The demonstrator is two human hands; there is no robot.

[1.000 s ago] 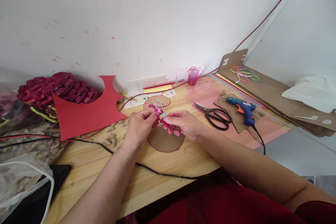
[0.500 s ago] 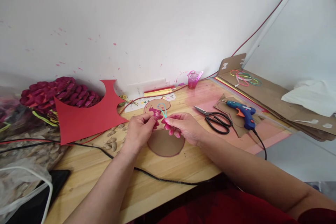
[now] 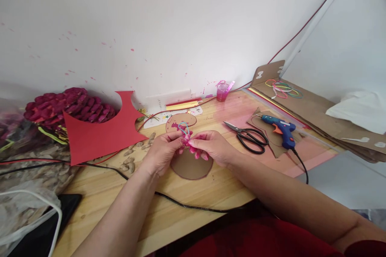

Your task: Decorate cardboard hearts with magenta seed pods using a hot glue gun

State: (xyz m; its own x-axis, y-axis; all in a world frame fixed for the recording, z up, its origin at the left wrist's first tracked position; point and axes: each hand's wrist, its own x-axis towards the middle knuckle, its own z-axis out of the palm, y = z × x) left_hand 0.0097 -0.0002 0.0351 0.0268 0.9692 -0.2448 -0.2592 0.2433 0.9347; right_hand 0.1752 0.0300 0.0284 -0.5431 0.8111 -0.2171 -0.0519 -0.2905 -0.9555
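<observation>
A light blue cord (image 3: 182,123), bent into a loop, sticks up from between my pinched fingertips. My left hand (image 3: 164,149) is closed on it from one side and my right hand (image 3: 211,147) from the other, the fingertips of both meeting. Pink dye stains my fingers. Below my hands lies a round piece of brown cardboard (image 3: 191,165). Just behind them is another rounded cardboard piece (image 3: 190,119) with pink blotches. The cord's lower ends are hidden by my fingers.
Black-handled scissors (image 3: 252,139) and a blue glue gun (image 3: 279,128) lie to the right. Red cut paper (image 3: 99,140), peanuts (image 3: 129,165) and dark pink painted pieces (image 3: 66,106) are at left. A cup of pink paint (image 3: 222,93) stands by the wall. A black cable (image 3: 193,206) crosses the front.
My hands have come closer together, fingertips now meeting. The blue loop has dropped slightly and tilted to the left.
</observation>
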